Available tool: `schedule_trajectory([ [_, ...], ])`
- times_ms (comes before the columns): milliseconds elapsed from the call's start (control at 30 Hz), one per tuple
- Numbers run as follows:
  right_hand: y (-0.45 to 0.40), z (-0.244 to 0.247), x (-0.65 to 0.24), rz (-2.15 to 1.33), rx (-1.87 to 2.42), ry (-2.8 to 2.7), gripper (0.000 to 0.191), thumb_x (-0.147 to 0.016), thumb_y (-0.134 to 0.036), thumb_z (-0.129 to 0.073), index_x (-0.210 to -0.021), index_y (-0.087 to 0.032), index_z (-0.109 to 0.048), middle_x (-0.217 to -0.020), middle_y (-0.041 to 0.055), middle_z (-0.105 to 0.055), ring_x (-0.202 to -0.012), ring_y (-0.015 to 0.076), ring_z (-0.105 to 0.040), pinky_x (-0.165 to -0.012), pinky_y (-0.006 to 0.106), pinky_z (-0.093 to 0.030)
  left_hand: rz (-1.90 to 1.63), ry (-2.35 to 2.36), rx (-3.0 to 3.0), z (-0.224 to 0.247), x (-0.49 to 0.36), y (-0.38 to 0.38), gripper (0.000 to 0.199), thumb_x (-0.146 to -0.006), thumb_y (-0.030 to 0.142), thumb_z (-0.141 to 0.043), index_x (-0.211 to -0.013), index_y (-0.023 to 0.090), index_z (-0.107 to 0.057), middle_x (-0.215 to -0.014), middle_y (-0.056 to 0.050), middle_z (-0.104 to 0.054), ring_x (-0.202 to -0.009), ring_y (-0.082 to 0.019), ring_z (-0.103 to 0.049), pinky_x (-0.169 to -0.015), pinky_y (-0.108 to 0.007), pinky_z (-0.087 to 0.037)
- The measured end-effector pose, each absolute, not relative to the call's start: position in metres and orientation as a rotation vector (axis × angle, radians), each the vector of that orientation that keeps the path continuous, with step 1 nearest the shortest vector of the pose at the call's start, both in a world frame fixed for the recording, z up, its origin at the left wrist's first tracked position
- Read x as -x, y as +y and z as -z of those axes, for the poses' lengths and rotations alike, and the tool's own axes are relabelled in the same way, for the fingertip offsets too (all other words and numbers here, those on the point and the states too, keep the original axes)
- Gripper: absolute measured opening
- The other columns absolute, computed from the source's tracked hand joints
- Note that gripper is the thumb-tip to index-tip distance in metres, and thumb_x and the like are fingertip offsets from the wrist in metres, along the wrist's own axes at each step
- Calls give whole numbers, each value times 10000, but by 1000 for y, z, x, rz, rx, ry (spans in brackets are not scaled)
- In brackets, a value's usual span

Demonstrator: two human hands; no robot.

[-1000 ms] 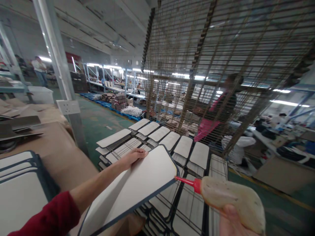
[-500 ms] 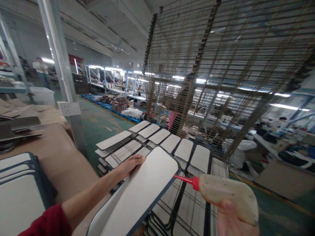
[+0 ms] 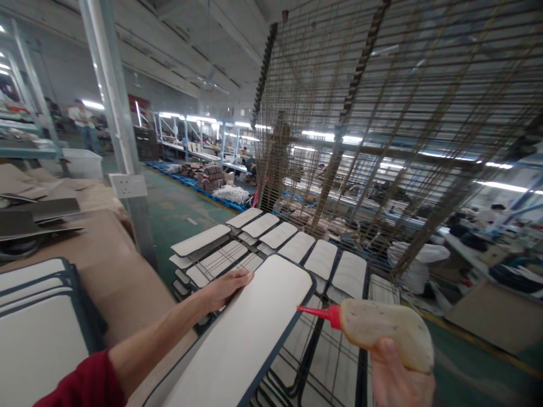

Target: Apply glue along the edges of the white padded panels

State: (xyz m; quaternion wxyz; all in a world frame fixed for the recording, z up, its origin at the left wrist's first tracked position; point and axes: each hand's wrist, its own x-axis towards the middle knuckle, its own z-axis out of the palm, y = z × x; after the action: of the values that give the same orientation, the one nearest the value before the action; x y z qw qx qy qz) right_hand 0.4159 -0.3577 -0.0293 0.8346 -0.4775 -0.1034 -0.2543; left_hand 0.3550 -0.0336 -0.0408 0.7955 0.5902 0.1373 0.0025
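In front of the wire rack, left grip pinches the white panel at its left edge (probably light, flexible; edge hold suits), right grip wraps the bottle, likely soft, best held mid-body.

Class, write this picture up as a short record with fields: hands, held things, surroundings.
Left hand: grips the left edge of a dark-bordered white panel
Right hand: holds a squeeze bottle
Red nozzle: points at the panel's right edge; contact unclear
At left: similar panels, stacked
Ahead: wire rack with rows of panels
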Motion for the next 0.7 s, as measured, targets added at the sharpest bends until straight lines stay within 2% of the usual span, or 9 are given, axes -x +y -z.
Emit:
schedule_trajectory([
  [67, -355, 27, -414, 520, 1014, -249, 523, -597, -392, -974, -1057, -243, -774, -765, -14, -759, -825, 190, -742, -713, 231, -624, 9, 306, -1252, 41, -355, -33, 587, -515, 635, -937, -701, 175, -623, -579, 7, -668, -492, -135, -600, -471, -222, -408],
  [133, -353, 25, -412, 548, 1069, -280, 396, -619, -420, -961, -908, -218, -780, -729, 0, -749, -692, 176, -724, -685, 242, -625, 15, 324, -1231, 42, -355, -33, 612, -470, 630, -955, -714, 166, -640, -597, -3, -688, -492, -133, -603, -476, -225, -426],
  [233, -352, 26, -410, 603, 1175, -296, 347, -624, -441, -956, -790, -207, -763, -675, 1, -724, -565, 155, -680, -636, 231, -611, 13, 337, -1195, 42, -355, -33, 626, -425, 593, -983, -728, 160, -647, -621, -10, -711, -514, -141, -628, -508, -234, -467],
  [433, -350, 28, -413, 466, 1071, -241, 416, -587, -428, -967, -877, -210, -763, -704, 7, -733, -625, 190, -697, -572, 260, -590, 17, 315, -1159, 41, -353, -33, 604, -480, 597, -973, -723, 165, -628, -598, -1, -697, -536, -153, -651, -524, -240, -477],
  [567, -350, 26, -416, 461, 1061, -258, 409, -645, -411, -937, -953, -208, -760, -761, 11, -750, -740, 210, -723, -668, 301, -619, -8, 319, -1145, 41, -350, -31, 616, -473, 594, -979, -758, 163, -643, -620, 5, -709, -548, -143, -650, -525, -233, -484],
  [700, -350, 27, -414, 454, 1114, -328, 384, -689, -439, -909, -961, -215, -756, -722, 10, -737, -657, 203, -707, -632, 304, -609, -30, 334, -1138, 42, -348, -29, 621, -464, 591, -985, -751, 167, -635, -626, 1, -714, -516, -127, -624, -495, -223, -468],
])
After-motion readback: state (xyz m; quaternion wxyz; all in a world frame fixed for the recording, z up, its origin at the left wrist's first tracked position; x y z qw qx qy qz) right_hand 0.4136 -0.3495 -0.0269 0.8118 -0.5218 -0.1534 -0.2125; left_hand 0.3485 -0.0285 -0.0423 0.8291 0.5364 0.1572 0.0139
